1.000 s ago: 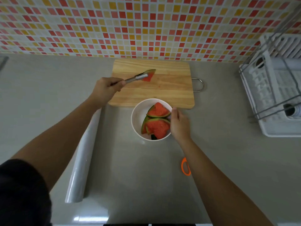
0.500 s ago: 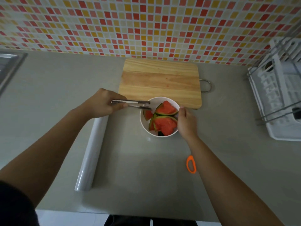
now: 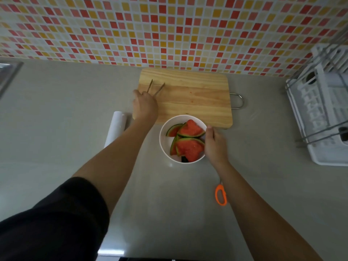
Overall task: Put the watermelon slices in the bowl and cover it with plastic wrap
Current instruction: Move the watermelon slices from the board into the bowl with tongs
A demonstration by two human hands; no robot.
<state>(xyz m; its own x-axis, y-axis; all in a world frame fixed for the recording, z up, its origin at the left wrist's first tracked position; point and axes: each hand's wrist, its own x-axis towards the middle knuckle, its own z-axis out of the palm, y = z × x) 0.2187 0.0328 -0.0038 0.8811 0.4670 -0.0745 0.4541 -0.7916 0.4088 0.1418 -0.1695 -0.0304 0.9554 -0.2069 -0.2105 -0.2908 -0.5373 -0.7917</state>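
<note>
A white bowl (image 3: 164,144) stands on the grey counter just in front of the wooden cutting board (image 3: 197,98). Several red watermelon slices (image 3: 190,140) with green rind lie inside it. My right hand (image 3: 214,146) grips the bowl's right rim. My left hand (image 3: 145,106) is over the board's left end and holds metal tongs (image 3: 156,87), whose two arms are spread and point away from me with nothing between them. No slice lies on the board. A roll of plastic wrap (image 3: 115,129) lies left of the bowl, partly hidden by my left forearm.
Orange-handled scissors (image 3: 220,194) lie on the counter near my right forearm. A white dish rack (image 3: 323,117) fills the right side. A sink edge (image 3: 9,72) shows at far left. The tiled wall runs behind the board.
The left hand carried a slice from the board into the bowl with the tongs, let it go, then swung the empty tongs back over the board's left end. The right hand stayed on the bowl.
</note>
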